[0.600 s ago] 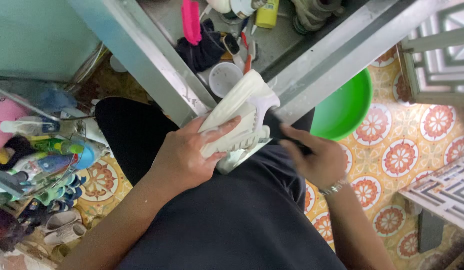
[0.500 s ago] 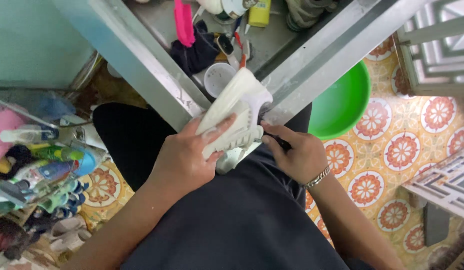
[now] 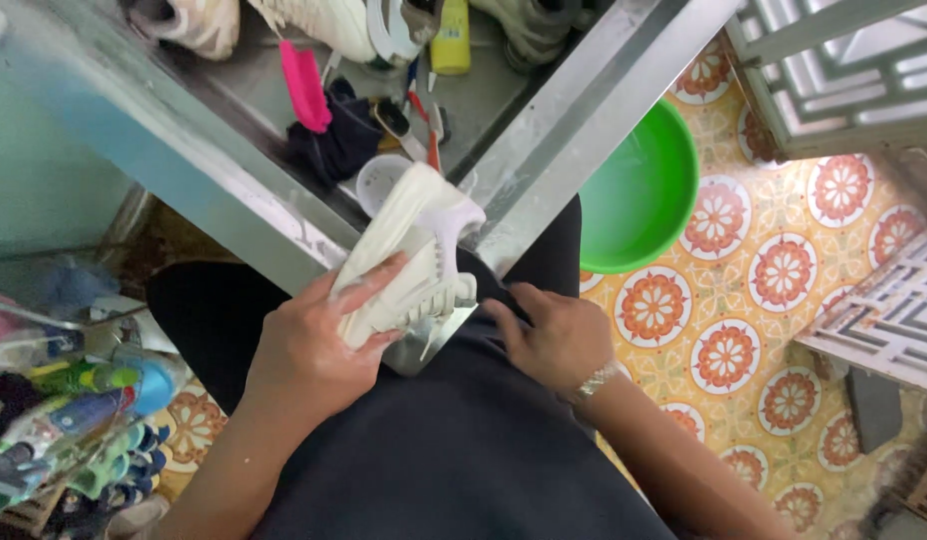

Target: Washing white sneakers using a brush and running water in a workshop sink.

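The left hand (image 3: 319, 350) is curled over a white sneaker (image 3: 409, 262), fingers spread along its side and thumb beneath, gripping it firmly sole-outward above the lap. Since half a second ago the shoe has risen and tipped further toward the corner of the steel table (image 3: 234, 200), so its toe now overlaps the table edge; the grip looks unchanged, suggesting the shoe is being repositioned rather than released. The right hand (image 3: 554, 335) has dropped slightly away from the shoe and rests, loosely closed and knuckles up, on the dark trousers (image 3: 444, 440) just beside the heel; whether it pinches anything cannot be told. A metal watch (image 3: 596, 381) circles that wrist. Both forearms converge from the lower corners, elbows out, wrists bent inward.

On the table lie a pink brush (image 3: 304, 85), a dark cloth (image 3: 336, 148), a small white cup (image 3: 382, 183) and a yellow bottle (image 3: 451, 38). A green basin (image 3: 639, 190) stands on the patterned tile floor (image 3: 744, 300) to the right; a rack of bottles (image 3: 74, 420) sits at left.
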